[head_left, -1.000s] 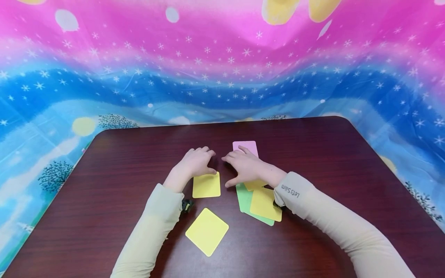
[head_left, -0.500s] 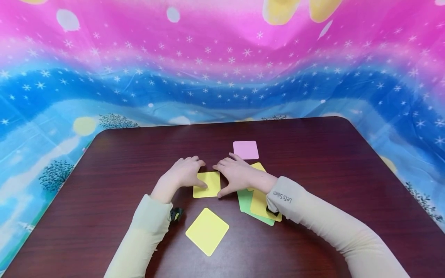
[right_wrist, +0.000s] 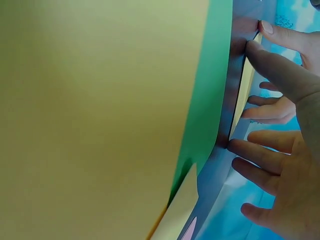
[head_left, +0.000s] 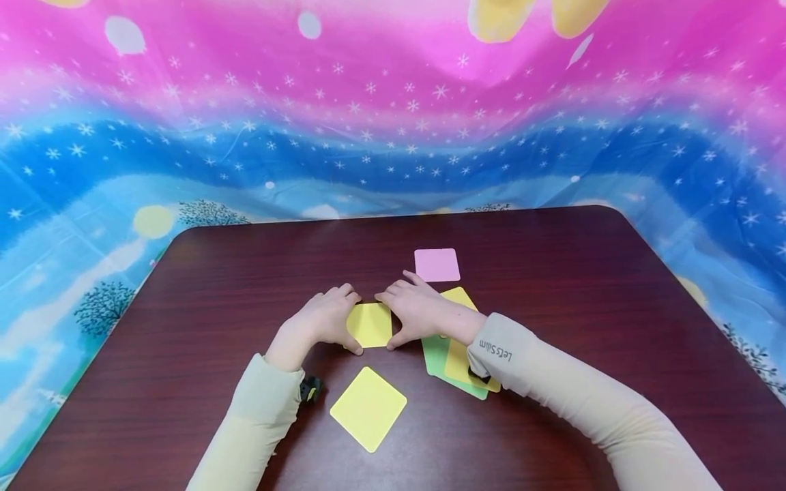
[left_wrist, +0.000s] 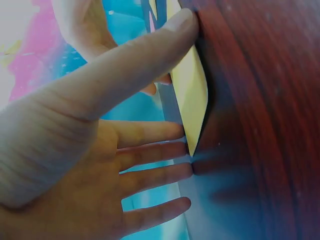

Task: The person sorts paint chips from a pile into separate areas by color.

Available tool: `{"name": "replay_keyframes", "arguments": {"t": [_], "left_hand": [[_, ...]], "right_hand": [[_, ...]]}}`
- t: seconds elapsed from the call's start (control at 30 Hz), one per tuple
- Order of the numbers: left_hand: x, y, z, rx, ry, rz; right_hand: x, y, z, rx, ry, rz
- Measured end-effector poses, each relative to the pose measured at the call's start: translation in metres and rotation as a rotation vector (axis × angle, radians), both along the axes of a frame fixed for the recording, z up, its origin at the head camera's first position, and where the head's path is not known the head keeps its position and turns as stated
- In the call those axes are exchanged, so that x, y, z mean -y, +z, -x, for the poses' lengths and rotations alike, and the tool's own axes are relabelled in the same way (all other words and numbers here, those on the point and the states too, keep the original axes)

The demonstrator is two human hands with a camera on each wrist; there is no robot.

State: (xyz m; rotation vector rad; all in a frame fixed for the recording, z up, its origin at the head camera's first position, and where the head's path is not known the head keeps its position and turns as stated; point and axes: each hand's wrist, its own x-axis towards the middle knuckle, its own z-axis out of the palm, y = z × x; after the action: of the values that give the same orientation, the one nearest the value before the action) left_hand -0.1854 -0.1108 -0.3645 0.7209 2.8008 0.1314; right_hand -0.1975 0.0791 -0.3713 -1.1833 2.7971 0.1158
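A yellow square card [head_left: 371, 325] with rounded corners lies near the middle of the table, between both hands. At its left side is the left hand [head_left: 322, 317], thumb by the near edge and fingers by the far edge. The left wrist view shows these fingers straight and spread, their tips close to the card [left_wrist: 190, 95]. Across from it, the right hand [head_left: 424, 310] spans the right side, its thumb and index fingertip at the card's near and far corners. Long, mostly straight right-hand fingers [right_wrist: 260, 155] show in the right wrist view.
Another yellow card [head_left: 368, 409] lies nearer, turned like a diamond. Under the right forearm a yellow card [head_left: 463, 361] overlaps a green card [head_left: 434, 354], with one more yellow card [head_left: 460, 296] behind. A pink card [head_left: 437, 264] sits farther back. A patterned cloth [head_left: 393, 157] hangs behind the table.
The right hand has moved left, off the pink card, to the middle yellow card's right side. The left hand has shifted left and nearer, its thumb now by that card's near edge.
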Motion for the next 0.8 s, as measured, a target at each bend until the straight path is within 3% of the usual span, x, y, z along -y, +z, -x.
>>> {"name": "replay_keyframes", "arguments": {"t": [0.53,0.8], "left_hand": [[-0.0018,-0.0002,-0.0011,0.002,-0.055,-0.068],[0.0018,-0.0044,0.0031,0.022,-0.042,-0.101]], "right_hand": [[0.0029,0.0007,-0.0010,-0.007,0.034,0.012],[0.0022,-0.0010,0.0007,0.019,0.019,0.022]]}}
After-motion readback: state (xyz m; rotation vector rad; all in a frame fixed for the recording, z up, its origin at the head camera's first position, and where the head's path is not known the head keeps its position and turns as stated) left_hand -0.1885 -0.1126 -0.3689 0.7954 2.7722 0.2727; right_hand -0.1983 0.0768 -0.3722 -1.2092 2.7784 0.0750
